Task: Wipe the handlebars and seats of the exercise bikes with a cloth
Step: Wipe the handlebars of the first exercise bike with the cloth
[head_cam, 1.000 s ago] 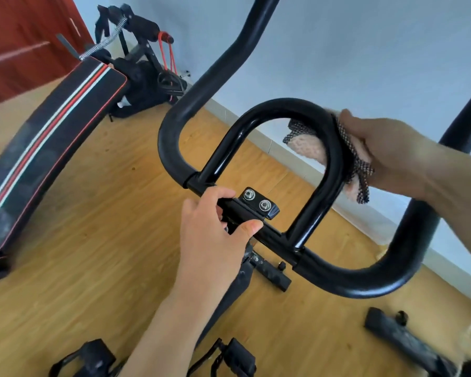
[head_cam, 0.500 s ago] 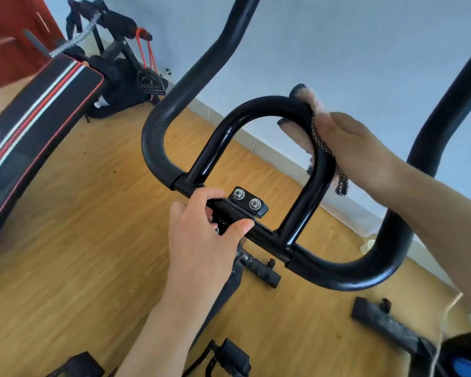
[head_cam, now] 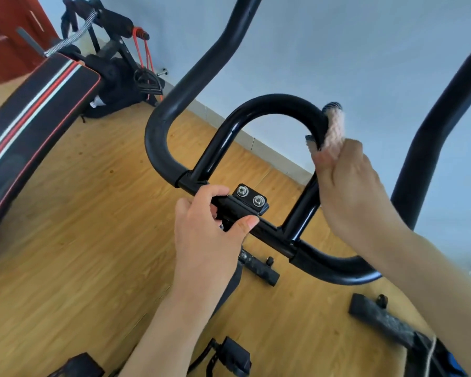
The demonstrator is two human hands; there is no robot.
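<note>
Setting: a head-worn view looking down at an exercise bike's black handlebars (head_cam: 256, 110) above a wooden floor (head_cam: 79, 240), with a pale wall behind.
Left hand: the left hand (head_cam: 210, 229) is closed around the handlebars' centre crossbar, just beside the bolted clamp (head_cam: 252, 198), thumb underneath, steadying the frame.
Right hand: the right hand (head_cam: 348, 186) is wrapped around the right leg of the inner loop, clenched on the cloth (head_cam: 333, 126).
Cloth position: bunched between palm and tube near the top right bend of the loop, a pale tuft showing above the fist.
Handling: the cloth looks soft and light, folding easily around the tube; the steel bar is stiff, glossy and probably slick, so a full wraparound grip suits it.
Change: half a second back the hand sat higher on the loop's curve; it has slid down the right leg, and the left hand has stayed put.
Background: a striped padded sit-up bench (head_cam: 30, 112) lies at the left edge of the floor.
</note>
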